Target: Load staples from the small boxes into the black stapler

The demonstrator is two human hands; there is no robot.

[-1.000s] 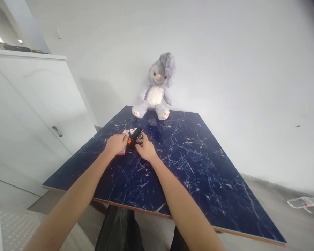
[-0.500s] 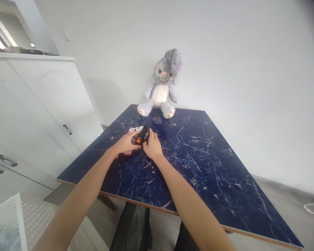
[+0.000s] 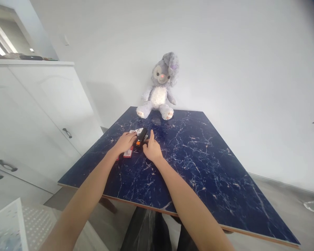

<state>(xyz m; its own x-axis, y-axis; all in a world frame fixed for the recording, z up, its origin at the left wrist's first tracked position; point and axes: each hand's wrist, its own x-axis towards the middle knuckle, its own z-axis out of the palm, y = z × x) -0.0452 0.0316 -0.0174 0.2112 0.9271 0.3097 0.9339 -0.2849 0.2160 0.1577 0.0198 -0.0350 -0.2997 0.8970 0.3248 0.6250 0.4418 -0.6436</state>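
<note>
Black stapler (image 3: 142, 136), red-white box (image 3: 128, 152), print illegible

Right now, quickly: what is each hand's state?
Left hand: beside the black object; grip cannot be told.
Right hand: index finger extended; grip cannot be told.

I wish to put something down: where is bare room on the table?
Widest: the table between the right hand and its right edge. Smaller: near edge, between the forearms. Crowded: around left hand, black object, reddish box; plush toy at far edge.
</note>
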